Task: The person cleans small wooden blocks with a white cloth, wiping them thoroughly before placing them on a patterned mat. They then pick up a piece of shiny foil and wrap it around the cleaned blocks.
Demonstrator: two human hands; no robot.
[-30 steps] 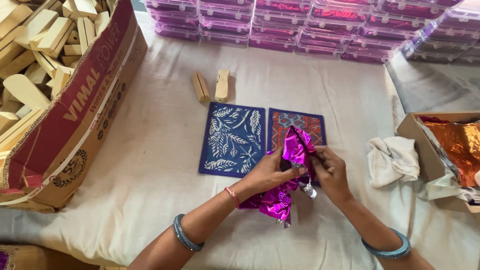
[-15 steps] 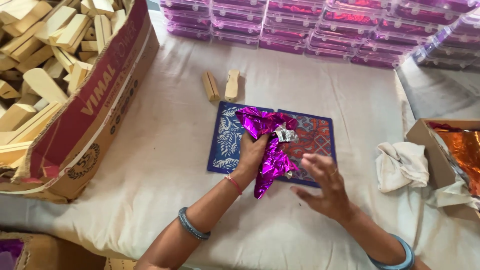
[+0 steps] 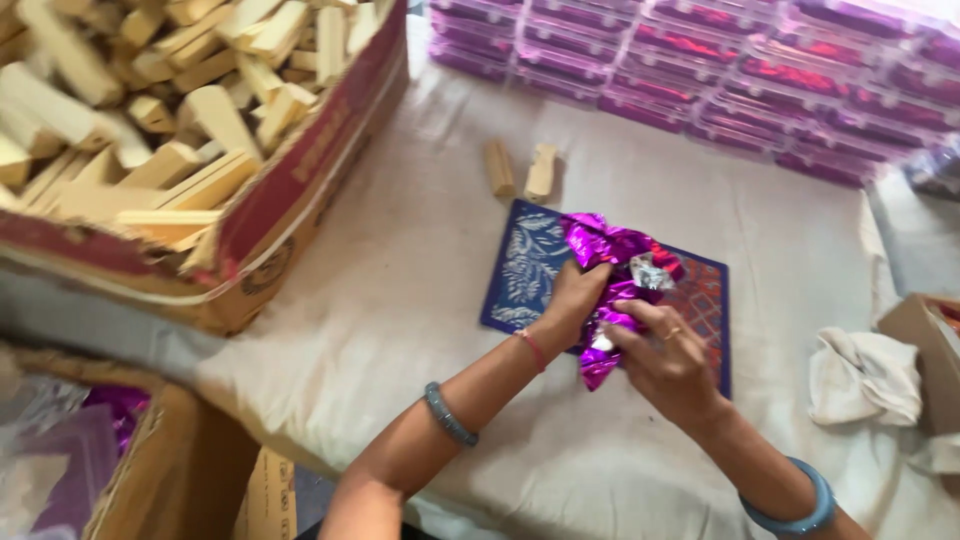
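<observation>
Both grips close on one crumpled piece of shiny purple foil (image 3: 612, 290): the left hand (image 3: 572, 300) pinches its upper part, the right hand (image 3: 668, 357) clasps its lower end. It hangs just above two patterned cards (image 3: 520, 268) on the cloth-covered tabletop (image 3: 400, 300), near two wooden blocks (image 3: 520, 170).

Bare forearms, no sleeves. Left hand (image 3: 572, 300): thin red thread at wrist, grey-blue beaded bangle (image 3: 450, 415) mid-forearm. Right hand (image 3: 668, 362): small gold ring (image 3: 672, 333), wide light-blue bangle (image 3: 790, 500).
</observation>
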